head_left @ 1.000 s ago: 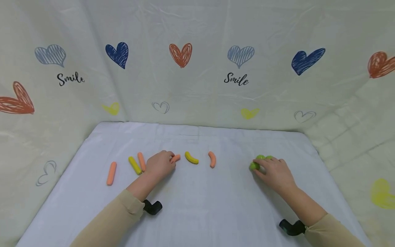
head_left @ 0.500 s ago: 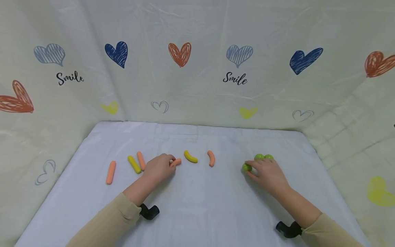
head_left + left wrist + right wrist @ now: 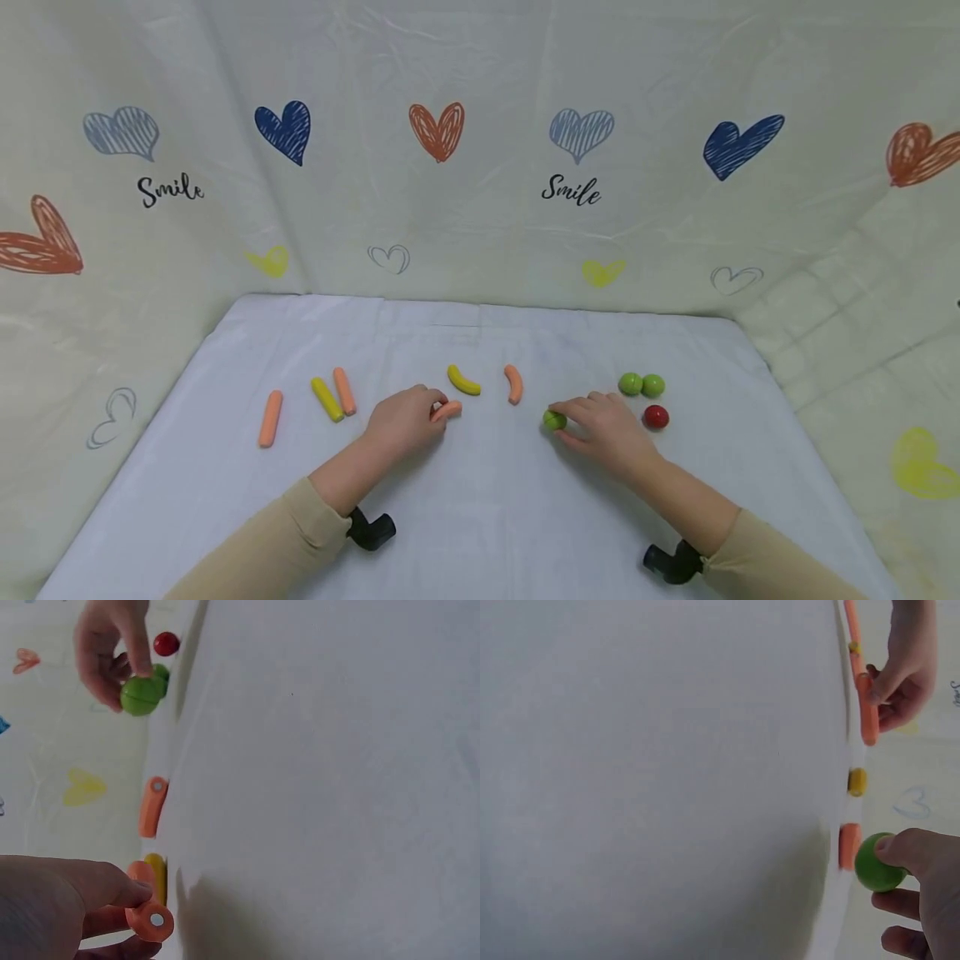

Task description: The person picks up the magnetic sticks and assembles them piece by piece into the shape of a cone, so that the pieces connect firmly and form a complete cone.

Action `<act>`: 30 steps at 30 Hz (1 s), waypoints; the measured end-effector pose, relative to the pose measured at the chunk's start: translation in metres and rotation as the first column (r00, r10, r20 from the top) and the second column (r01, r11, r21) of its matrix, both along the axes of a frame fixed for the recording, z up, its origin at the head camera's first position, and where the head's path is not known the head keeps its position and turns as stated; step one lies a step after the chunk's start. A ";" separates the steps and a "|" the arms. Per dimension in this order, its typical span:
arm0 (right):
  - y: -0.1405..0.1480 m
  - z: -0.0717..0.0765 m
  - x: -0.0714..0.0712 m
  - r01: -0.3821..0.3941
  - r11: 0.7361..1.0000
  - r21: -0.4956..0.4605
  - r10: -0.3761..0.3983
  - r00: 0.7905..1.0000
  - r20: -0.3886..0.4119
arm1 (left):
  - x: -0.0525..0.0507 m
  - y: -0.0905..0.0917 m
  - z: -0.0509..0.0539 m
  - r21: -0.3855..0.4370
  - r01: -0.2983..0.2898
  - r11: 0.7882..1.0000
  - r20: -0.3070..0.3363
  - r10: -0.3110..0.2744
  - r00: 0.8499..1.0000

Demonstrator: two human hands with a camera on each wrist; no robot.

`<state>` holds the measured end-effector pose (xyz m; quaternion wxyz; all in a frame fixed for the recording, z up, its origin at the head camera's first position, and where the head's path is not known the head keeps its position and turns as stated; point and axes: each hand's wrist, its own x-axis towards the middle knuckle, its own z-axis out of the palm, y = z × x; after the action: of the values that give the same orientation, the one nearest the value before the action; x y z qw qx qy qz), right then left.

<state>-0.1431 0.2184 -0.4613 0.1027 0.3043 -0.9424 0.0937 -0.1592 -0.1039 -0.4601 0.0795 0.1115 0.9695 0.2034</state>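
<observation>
My left hand (image 3: 406, 421) pinches an orange stick (image 3: 447, 410) between thumb and fingers; in the left wrist view its round end with a white dot (image 3: 157, 919) faces the camera. My right hand (image 3: 611, 433) holds a green ball (image 3: 555, 420) by thumb and fingertips, seen also as a green ball (image 3: 879, 862) in the right wrist view. Behind the left hand's stick lies a curved yellow piece (image 3: 463, 381), and a curved orange piece (image 3: 513, 384) lies between the two hands, farther back.
Left of the left hand lie an orange stick (image 3: 271, 419), a yellow stick (image 3: 327, 400) and another orange stick (image 3: 344, 391). Two green balls (image 3: 631, 383) touch at the right, with a red ball (image 3: 656, 417) in front. A printed curtain (image 3: 480, 208) hangs behind the white table (image 3: 480, 500).
My right hand has carried its green ball leftward, and the red ball has come into sight. My left hand has shifted slightly right and nearer with the orange stick.
</observation>
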 end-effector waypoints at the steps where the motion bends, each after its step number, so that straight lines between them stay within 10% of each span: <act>1: -0.004 -0.001 0.000 -0.014 1.000 -0.003 0.014 1.000 0.004 | 0.001 0.002 0.000 0.002 0.008 1.000 -0.003 -0.008 1.000; 30: -0.073 -0.003 -0.012 -0.232 0.970 -0.070 0.241 0.957 0.165 | 0.014 0.025 0.002 -0.060 0.131 0.990 -0.043 -0.133 0.990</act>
<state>-0.1552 0.1458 -0.4642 0.0167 0.4028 -0.9020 0.1547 -0.1456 -0.0785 -0.4579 0.0732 0.1780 0.9670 0.1672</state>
